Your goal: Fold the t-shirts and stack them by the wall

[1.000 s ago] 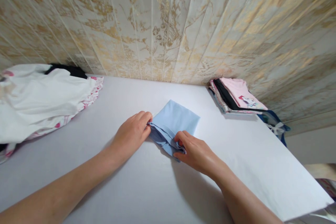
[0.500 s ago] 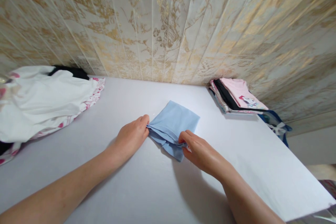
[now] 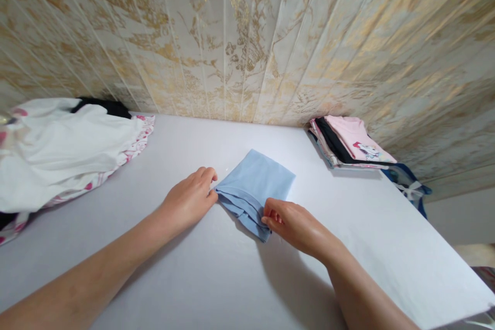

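Observation:
A light blue folded garment lies on the white table, its layered edges turned toward me. At its left corner is my left hand, with thumb and fingers apart and the thumb tip close to the cloth. My right hand pinches the near right edge of the garment between thumb and curled fingers. Whether the left thumb still touches the corner is hard to tell.
A loose heap of white and pink-patterned clothes covers the table's left side. Folded clothes, pink on top, are stacked at the back right, with a blue item hanging past the edge. A gold-patterned wall stands behind the white table.
My left hand has let go of the garment's left corner and its fingers have spread. The right hand has closed in a tighter pinch, and the cloth's near layers lie a little flatter.

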Available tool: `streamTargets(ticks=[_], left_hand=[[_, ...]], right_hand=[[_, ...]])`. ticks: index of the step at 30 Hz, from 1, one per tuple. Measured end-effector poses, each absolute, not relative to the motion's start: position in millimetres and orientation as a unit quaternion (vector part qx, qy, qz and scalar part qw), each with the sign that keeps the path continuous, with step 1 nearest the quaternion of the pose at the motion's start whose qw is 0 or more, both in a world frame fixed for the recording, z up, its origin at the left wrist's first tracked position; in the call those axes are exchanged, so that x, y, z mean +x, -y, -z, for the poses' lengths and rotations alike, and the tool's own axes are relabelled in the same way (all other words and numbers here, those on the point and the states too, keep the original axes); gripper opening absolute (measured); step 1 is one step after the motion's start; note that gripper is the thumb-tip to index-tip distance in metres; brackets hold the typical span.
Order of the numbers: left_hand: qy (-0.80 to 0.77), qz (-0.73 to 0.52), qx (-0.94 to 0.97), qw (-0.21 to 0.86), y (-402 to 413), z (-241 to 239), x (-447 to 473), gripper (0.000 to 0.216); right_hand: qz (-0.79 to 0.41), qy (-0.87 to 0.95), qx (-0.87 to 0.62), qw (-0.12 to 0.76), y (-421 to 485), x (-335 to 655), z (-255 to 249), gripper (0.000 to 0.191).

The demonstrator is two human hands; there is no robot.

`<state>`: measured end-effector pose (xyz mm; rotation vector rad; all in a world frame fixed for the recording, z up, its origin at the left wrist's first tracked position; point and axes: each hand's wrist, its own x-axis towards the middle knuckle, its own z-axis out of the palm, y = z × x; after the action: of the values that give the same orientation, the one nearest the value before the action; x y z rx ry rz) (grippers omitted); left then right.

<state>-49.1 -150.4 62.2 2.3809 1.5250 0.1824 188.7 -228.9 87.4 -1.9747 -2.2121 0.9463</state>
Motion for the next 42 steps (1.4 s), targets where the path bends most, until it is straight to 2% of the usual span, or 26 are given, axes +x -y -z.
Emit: streamTargets(ticks=[3, 7, 13, 16, 22, 29, 31, 36, 42], left_hand=[[-0.569, -0.113, 0.797, 0.168, 145, -59, -48, 0.012], [-0.561, -0.151, 0.785, 0.214, 138, -42, -43, 0.023], [-0.517, -0.221, 0.791, 0.241, 136, -30, -39, 0.011], [-0.516, -0.245, 0.790, 0.221, 138, -32, -39, 0.008], [-0.535, -0.193, 0.795, 0.212, 136, -29, -41, 0.010], [-0.487, -0.229, 0.834, 0.123, 152, -51, -36, 0.016], [-0.446, -0.207, 0.858, 0.146, 166, -60, -30, 0.018], [-0.291, -0.119, 0.906, 0.282, 197, -56, -16, 0.016], [-0.277, -0.074, 0.929, 0.235, 199, -39, -8, 0.016]], right_hand=[[-0.291, 0.713, -0.638, 0.005, 229, 189, -88, 0.007], [-0.293, 0.717, -0.633, -0.010, 228, 186, -87, 0.007], [-0.286, 0.717, -0.636, -0.018, 226, 185, -85, 0.007], [-0.288, 0.717, -0.635, -0.020, 227, 185, -85, 0.007], [-0.288, 0.716, -0.636, -0.014, 226, 187, -86, 0.009], [-0.188, 0.694, -0.687, 0.106, 217, 209, -80, 0.010], [-0.168, 0.707, -0.679, 0.107, 216, 215, -76, 0.013], [-0.116, 0.750, -0.647, 0.083, 214, 215, -71, 0.019], [-0.123, 0.758, -0.636, 0.074, 212, 212, -71, 0.012]])
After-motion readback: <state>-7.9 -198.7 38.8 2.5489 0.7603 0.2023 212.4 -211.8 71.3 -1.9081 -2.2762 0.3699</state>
